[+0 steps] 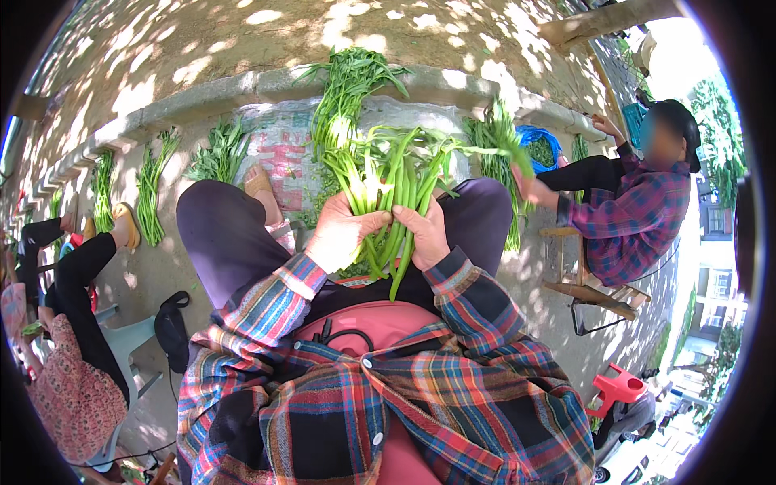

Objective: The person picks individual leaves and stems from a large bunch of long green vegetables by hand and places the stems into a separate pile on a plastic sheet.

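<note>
A: Biggest first, quick.

B: Ground (210, 56), sun-spotted. Then the wearer's plaid shirt (307, 428), then a curb (194, 105) across the upper part.

A: Next size down?

B: Pale sheet (283, 133) with red print, below the curb. Seated person (638, 214) at right, checked shirt, 1 hand blurred near greens. Another seated person (81, 364) at lower left, pink patterned top.

A: And the bunch?

B: The bunch (404, 174), long green stems (paler ones at its left side), sits between the wearer's knees, held off the ground in both hands. Behind it a pile (347, 93) of leafy stems reaches over the curb. They overlap in view, so can't tell if they touch.

A: Fingers?

B: Left hand (343, 234): gripping the bunch's left side, thumb pointing inward. Right hand (427, 234): closed on the right side, thumb across the front. Thumb tips nearly meet (other fingers mostly hidden behind stems, can't tell exactly how they curl).

A: Smaller stuff?

B: Black bag (172, 331) at left, red stool (620, 386) lower right, blue bag (558, 145) with chopped-looking greens near the person at right.
</note>
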A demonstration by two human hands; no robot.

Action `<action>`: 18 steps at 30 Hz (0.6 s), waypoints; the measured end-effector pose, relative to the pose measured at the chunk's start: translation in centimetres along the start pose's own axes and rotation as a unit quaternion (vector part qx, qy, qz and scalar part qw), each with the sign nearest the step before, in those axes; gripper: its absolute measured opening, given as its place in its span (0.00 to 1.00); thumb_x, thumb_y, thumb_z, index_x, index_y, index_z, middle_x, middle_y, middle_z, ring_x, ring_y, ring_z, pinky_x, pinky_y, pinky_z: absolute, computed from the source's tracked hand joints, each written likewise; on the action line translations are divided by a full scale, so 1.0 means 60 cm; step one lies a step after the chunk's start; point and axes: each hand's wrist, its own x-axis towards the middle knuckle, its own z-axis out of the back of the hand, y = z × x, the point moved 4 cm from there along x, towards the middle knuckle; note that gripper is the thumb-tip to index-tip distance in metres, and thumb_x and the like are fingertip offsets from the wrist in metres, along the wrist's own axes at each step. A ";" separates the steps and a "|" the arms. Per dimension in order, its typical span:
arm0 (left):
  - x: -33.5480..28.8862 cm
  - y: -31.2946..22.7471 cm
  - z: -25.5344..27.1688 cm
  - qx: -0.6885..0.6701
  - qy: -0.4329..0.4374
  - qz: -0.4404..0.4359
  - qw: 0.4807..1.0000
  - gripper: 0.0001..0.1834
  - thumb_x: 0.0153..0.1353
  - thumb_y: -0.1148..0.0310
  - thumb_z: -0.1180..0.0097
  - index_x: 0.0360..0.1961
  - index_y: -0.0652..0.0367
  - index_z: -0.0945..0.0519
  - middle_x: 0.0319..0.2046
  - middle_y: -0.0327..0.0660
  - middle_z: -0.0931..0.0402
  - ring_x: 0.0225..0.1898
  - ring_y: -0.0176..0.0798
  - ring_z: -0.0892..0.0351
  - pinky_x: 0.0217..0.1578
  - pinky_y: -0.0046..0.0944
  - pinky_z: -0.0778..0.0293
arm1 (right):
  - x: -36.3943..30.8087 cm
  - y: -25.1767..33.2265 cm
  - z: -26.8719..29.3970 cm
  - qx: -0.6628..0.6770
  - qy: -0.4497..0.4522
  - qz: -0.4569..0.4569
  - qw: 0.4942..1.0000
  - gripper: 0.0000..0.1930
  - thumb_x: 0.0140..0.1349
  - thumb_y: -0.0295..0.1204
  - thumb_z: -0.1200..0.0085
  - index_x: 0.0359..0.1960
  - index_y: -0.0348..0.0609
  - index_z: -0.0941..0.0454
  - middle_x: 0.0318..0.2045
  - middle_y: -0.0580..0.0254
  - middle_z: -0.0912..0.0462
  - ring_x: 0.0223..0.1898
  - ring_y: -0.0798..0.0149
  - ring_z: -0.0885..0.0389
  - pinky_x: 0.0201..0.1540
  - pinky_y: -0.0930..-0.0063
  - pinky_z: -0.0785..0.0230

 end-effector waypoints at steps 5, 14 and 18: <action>0.002 0.000 0.005 0.116 0.026 -0.030 0.992 0.24 0.51 0.77 0.38 0.51 0.65 0.29 0.38 0.36 0.24 0.36 0.27 0.27 0.37 0.29 0.30 | -0.003 0.000 -0.001 0.018 0.021 -0.005 1.000 0.22 0.56 0.25 0.45 0.52 0.37 0.36 0.42 0.60 0.25 0.42 0.67 0.25 0.46 0.72 0.31; -0.008 0.003 -0.007 0.016 0.044 0.008 0.999 0.27 0.52 0.81 0.41 0.54 0.65 0.32 0.38 0.38 0.24 0.37 0.28 0.26 0.38 0.29 0.29 | -0.002 -0.006 0.004 -0.010 0.037 -0.007 0.999 0.21 0.56 0.24 0.44 0.51 0.36 0.35 0.44 0.57 0.25 0.40 0.65 0.23 0.44 0.70 0.28; -0.003 0.013 0.016 0.027 0.049 0.058 0.997 0.19 0.54 0.80 0.44 0.48 0.65 0.29 0.28 0.39 0.24 0.26 0.32 0.26 0.28 0.30 0.29 | 0.000 -0.015 0.002 0.062 0.082 -0.068 0.992 0.19 0.56 0.24 0.44 0.47 0.35 0.34 0.38 0.54 0.23 0.31 0.63 0.21 0.33 0.68 0.25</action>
